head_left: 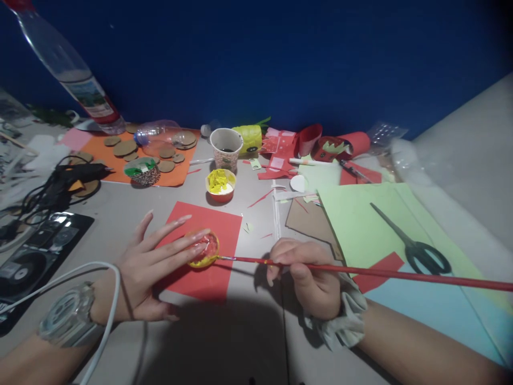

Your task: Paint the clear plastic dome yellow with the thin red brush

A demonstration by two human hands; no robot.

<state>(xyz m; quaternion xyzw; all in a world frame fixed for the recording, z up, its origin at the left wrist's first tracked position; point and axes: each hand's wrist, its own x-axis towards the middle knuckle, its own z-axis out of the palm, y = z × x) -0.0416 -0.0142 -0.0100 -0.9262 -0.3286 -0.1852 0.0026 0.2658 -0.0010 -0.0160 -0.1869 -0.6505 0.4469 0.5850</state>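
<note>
Pinching red brush (385, 275) in right hand (316, 286) | pointing it leftward to right edge of yellow-rimmed disc (213, 247) on red paper (226, 227) | pressing disc with nearer left hand (154, 264), fingers slightly apart

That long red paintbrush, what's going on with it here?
The right hand holds the red paintbrush, its tip at the yellow-painted rim of a small round piece. The left hand rests its fingers on that piece, which lies on a red sheet of paper. Just beyond the sheet stands a small cup of yellow paint, with a taller paper cup of dark liquid behind it. Black-handled scissors lie on the green paper to the right.
</note>
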